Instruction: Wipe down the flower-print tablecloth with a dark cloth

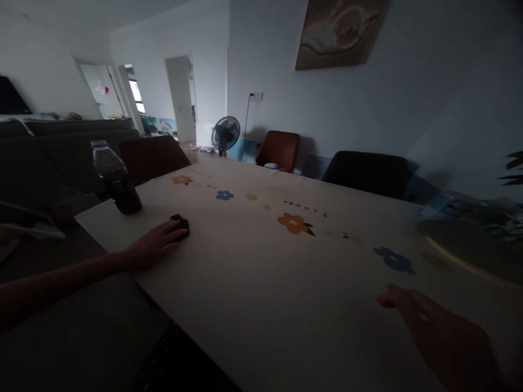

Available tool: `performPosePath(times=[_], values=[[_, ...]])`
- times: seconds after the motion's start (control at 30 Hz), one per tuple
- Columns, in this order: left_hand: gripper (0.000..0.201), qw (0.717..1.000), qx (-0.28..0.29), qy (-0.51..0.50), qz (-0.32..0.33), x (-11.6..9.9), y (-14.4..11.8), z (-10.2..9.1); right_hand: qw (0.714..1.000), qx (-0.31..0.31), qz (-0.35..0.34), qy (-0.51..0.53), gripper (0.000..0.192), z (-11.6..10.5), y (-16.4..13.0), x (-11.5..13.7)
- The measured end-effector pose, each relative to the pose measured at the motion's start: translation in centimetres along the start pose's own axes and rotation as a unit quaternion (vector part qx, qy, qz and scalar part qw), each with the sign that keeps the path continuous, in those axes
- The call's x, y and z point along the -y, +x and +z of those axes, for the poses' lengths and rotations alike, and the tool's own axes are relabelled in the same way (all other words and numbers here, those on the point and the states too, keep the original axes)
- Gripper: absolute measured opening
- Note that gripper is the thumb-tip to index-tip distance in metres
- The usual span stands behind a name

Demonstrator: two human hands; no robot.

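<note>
On the left part of the table, my left hand lies with its fingers over a small, black, crumpled-looking thing. Its kind is hard to make out in the dim light, and the fingers partly cover it. Beyond that hand stands a clear bottle with dark liquid and a dark label, near the table's left edge. At the lower right, my right hand is held over the tabletop, slightly blurred. Its thumb and fingers are curled together at the tips, and nothing shows between them.
A pale tablecloth printed with orange and blue flowers covers the table. A round green thing and a plant are at the right. Chairs line the far side; a fan stands behind. A sofa is at left.
</note>
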State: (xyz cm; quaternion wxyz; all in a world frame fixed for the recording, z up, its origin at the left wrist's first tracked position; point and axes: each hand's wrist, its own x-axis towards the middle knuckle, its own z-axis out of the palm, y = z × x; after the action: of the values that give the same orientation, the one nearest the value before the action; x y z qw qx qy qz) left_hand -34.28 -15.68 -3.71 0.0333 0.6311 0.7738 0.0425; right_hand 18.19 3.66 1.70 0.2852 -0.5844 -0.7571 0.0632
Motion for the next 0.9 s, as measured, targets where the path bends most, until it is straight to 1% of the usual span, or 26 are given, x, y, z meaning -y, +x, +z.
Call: performPosePath(times=[0.1,0.17,0.23,0.33,0.4,0.53,0.6,0.63,0.7,0.77,0.83,0.9], values=[[0.063,1.0,-0.027,0.008,-0.01,-3.4,-1.2,0.8,0.999,0.043,0.018,0.017,0.051,-0.4,-0.4,1.2],[0.064,0.999,-0.033,0.006,0.0,-6.2,-0.9,1.0,0.998,0.048,0.02,0.023,0.051,-0.7,-0.5,1.9],[0.067,0.999,-0.021,-0.004,0.033,-9.5,-0.3,1.0,0.999,0.039,0.014,0.031,0.05,-0.8,-0.5,2.3],[0.072,0.993,0.023,-0.031,0.115,-15.6,1.1,0.8,0.999,0.023,0.009,0.033,0.05,-0.7,-0.6,2.4],[0.076,0.981,0.037,-0.054,0.184,-20.0,2.0,0.9,0.999,0.019,0.008,0.031,0.05,-0.6,-0.6,2.1],[0.079,0.939,0.024,-0.105,0.327,-28.3,3.2,1.1,0.999,-0.006,-0.02,0.027,0.049,-0.2,-0.4,0.7],[0.079,0.923,0.013,-0.107,0.37,-31.6,3.4,1.0,0.999,-0.015,-0.024,0.022,0.047,-0.3,-0.2,0.2],[0.079,0.918,0.011,-0.1,0.384,-32.9,3.3,0.8,1.0,-0.014,-0.014,0.019,0.046,-0.5,-0.1,0.1],[0.077,0.913,0.009,-0.086,0.399,-34.7,3.0,0.5,1.0,-0.004,0.023,0.01,0.044,-1.0,0.2,0.1],[0.074,0.91,0.003,-0.082,0.407,-35.4,2.4,0.3,0.998,0.0,0.059,0.006,0.044,-1.4,0.4,0.4],[0.068,0.905,-0.015,-0.079,0.418,-35.3,1.5,0.3,0.997,0.005,0.081,0.01,0.043,-1.6,0.4,0.8],[0.056,0.901,-0.029,-0.072,0.426,-34.4,0.5,0.5,0.995,0.019,0.093,0.018,0.043,-1.6,0.3,1.0]])
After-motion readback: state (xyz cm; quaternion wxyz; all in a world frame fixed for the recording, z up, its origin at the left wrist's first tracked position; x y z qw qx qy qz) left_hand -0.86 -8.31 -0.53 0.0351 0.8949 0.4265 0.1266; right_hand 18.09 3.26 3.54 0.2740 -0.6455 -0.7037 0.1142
